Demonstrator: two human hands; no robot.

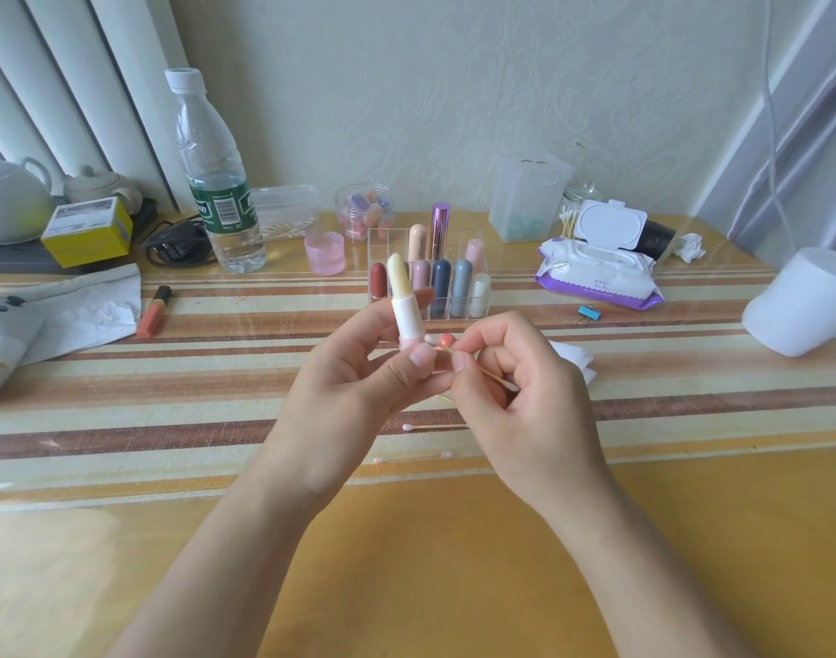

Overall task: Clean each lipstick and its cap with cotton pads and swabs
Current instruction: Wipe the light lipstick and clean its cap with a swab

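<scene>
While the left hand [359,368] grips an uncapped lip balm [406,306] upright by its white tube, the right hand [525,387] pinches a cotton swab [491,375], tip at the tube's base. Both are above the desk [406,539], in front of the clear lipstick organizer [454,289]. Two pink-tipped swabs [435,427] lie beneath.

Glossy clear film covers the striped woven cloth on the bench [169,396] — the organizer [482,296] is clear plastic, the tall tube [438,230] shiny metallic purple.
</scene>
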